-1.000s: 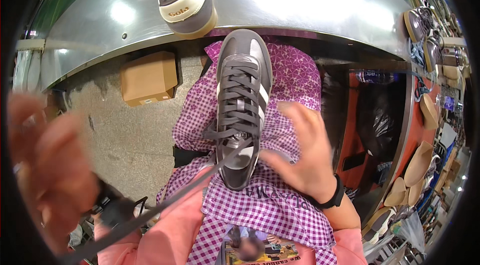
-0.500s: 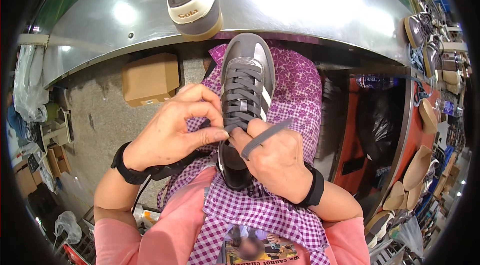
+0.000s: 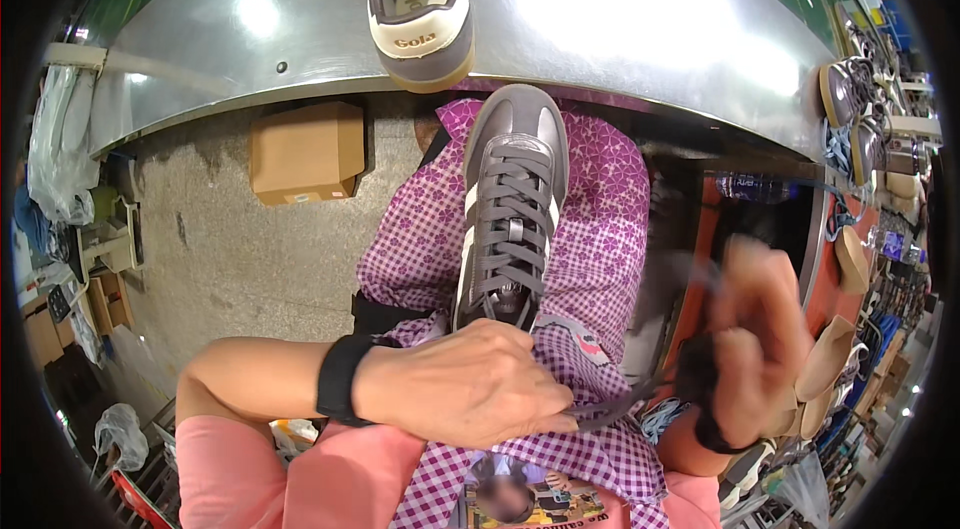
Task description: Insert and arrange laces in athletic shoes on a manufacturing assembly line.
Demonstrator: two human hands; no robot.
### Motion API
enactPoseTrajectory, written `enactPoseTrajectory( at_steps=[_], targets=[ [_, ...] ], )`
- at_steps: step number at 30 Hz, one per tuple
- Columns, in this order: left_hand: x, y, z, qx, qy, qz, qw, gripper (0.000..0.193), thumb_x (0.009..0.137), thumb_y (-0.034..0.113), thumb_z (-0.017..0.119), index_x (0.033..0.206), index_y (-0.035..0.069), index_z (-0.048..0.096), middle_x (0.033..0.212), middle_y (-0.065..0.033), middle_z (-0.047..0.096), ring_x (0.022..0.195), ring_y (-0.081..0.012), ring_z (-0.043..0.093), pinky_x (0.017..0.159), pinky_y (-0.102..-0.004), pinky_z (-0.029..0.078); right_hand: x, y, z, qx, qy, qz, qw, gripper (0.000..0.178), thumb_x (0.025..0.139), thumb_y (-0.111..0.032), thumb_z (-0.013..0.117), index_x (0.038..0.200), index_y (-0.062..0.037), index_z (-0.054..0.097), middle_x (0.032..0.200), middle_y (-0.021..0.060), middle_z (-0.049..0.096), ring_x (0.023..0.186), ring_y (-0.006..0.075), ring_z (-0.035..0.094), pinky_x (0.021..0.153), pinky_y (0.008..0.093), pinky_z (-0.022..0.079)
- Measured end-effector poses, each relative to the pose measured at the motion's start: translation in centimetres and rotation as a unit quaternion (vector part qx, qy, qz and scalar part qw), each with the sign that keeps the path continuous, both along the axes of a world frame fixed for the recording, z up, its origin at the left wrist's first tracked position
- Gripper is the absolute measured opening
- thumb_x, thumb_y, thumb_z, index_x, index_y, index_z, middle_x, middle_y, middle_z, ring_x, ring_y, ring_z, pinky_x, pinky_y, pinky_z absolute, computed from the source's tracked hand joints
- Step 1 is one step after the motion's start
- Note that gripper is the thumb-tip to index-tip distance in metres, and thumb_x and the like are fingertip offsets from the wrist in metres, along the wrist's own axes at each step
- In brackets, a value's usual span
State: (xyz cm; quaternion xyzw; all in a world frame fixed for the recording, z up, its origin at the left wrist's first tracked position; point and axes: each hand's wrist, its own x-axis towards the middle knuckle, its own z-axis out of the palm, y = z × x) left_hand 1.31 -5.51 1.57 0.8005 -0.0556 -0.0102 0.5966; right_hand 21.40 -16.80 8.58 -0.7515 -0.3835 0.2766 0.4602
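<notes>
A grey sneaker (image 3: 513,209) with white side stripes lies on my lap, toe pointing away; its grey laces are threaded up the front. My left hand (image 3: 465,384) crosses over its heel end and hides the shoe opening. Its thumb and fingers are closed on a grey shoelace (image 3: 610,414), which stretches to the right. Off to the right of the shoe, my right hand (image 3: 755,329) is raised, blurred by motion, its fingers curled. The lace runs toward it, and a smeared grey strip shows by its fingertips.
A white-and-grey sneaker (image 3: 420,19) stands on the metal bench (image 3: 300,19) ahead. A cardboard box (image 3: 305,154) sits on the floor at left. At right are a red-sided cabinet (image 3: 695,229), beige insole-like shapes (image 3: 825,359) and more shoes (image 3: 840,94).
My right hand has swung away from the shoe to the right. My left hand has moved right and nearer my body, over the heel. The lace now stretches out to the right.
</notes>
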Motion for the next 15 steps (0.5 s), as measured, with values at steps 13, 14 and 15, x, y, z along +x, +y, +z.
enactPoseTrajectory(
  at_steps=[13, 14, 15],
  targets=[
    [-1.6, 3.2, 3.4, 0.526, 0.110, 0.276, 0.797, 0.016, 0.071, 0.020, 0.071, 0.082, 0.009, 0.070, 0.106, -0.0078, 0.065, 0.098, -0.0256, 0.060, 0.099, -0.0462, 0.034, -2.0, 0.7, -4.7, -0.060, 0.046, 0.353, 0.933, 0.011, 0.089, -0.015, 0.063, 0.091, -0.0045, 0.059, 0.069, 0.0117, 0.057, 0.064, 0.0298, 0.061, 0.054, 0.0379, 0.048],
    [-1.1, 3.3, 2.4, 0.530, 0.109, 0.273, 0.795, 0.016, 0.071, 0.020, 0.071, 0.082, 0.009, 0.070, 0.106, -0.0078, 0.065, 0.098, -0.0256, 0.060, 0.099, -0.0462, 0.034, -2.5, 1.2, -5.5, -0.055, 0.047, 0.351, 0.933, 0.011, 0.089, -0.015, 0.063, 0.091, -0.0045, 0.059, 0.069, 0.0117, 0.057, 0.064, 0.0298, 0.061, 0.054, 0.0379, 0.048],
    [-0.7, 3.2, 0.7, 0.539, 0.036, 0.320, 0.779, 0.015, 0.070, 0.020, 0.072, 0.080, 0.010, 0.070, 0.114, -0.0080, 0.063, 0.104, -0.0258, 0.058, 0.101, -0.0475, 0.031, -3.0, 1.7, -6.6, -0.042, -0.082, 0.304, 0.948, 0.010, 0.089, -0.014, 0.062, 0.091, -0.0044, 0.059, 0.069, 0.0108, 0.056, 0.063, 0.0287, 0.060, 0.053, 0.0379, 0.048]
  ],
)
